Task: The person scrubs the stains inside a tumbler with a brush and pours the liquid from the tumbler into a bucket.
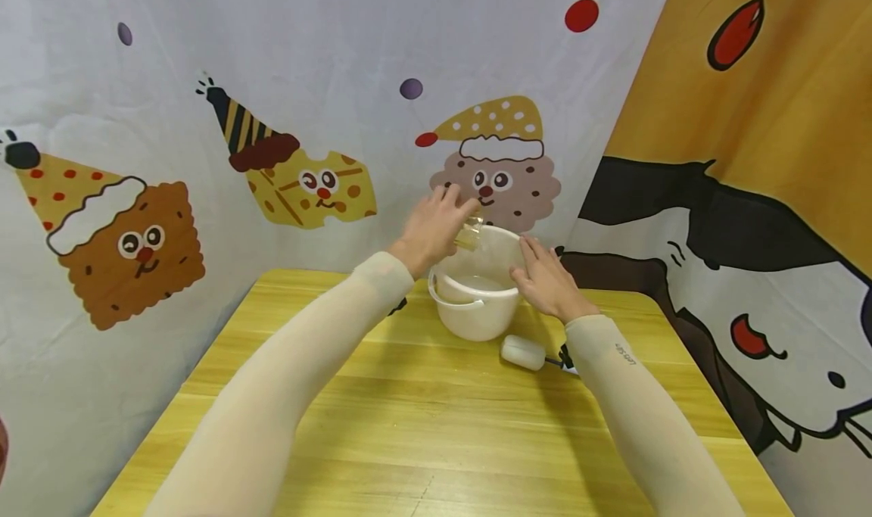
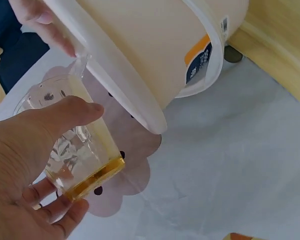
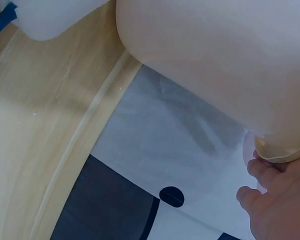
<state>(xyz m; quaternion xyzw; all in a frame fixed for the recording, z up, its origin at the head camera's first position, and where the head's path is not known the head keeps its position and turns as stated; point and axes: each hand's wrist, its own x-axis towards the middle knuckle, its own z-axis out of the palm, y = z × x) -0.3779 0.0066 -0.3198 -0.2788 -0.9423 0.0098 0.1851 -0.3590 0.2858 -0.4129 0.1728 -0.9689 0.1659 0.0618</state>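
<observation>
My left hand grips a clear drinking glass with an amber base, thumb on one side and fingers on the other. The glass is tilted over the rim of a white plastic bucket, and a clear trickle shows at its mouth in the left wrist view. Some water lies inside the bucket, which stands upright on the table. At the bucket's right side, my right hand holds the rim; its fingers bend against the rim's edge in the right wrist view.
A white sponge brush with a blue handle lies right of the bucket, partly hidden by my right forearm. The wooden table meets a printed cloth behind. A small dark thing shows beside my left sleeve.
</observation>
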